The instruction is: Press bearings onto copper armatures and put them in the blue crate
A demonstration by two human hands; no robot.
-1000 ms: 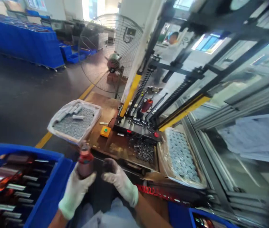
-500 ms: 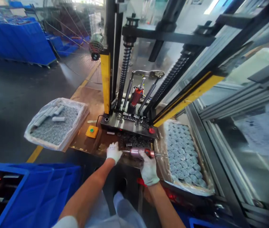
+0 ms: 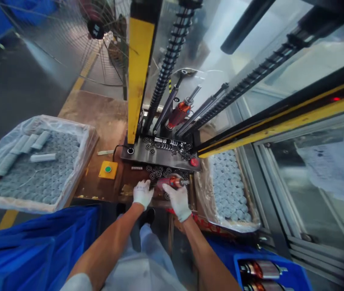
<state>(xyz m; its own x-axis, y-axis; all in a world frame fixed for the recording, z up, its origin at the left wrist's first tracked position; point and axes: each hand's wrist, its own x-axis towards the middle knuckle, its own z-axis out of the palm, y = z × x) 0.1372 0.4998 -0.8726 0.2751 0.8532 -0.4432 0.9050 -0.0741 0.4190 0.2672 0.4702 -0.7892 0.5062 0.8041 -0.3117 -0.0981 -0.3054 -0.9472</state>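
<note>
Both my hands wear white gloves and meet at the near edge of the brown workbench [image 3: 105,117]. My right hand [image 3: 177,199] is closed round a motor rotor [image 3: 172,182] with a red end, held level over several loose ring bearings [image 3: 156,171]. My left hand [image 3: 142,193] is curled at the rotor's left shaft end, fingers pinched there; what it pinches is too small to make out. Another red rotor [image 3: 178,114] stands tilted between the rods of the press [image 3: 162,151] behind.
Plastic-lined trays of grey round parts sit at the left [image 3: 35,165] and right [image 3: 229,186] of the bench. A yellow box with a green button [image 3: 108,169] lies near the press. A blue crate [image 3: 269,275] at lower right holds rotors. A floor fan [image 3: 99,36] stands behind.
The view swung from the blue crate at left to the press. The rotor went from my left hand to my right, held level at the bench edge, then slightly left.
</note>
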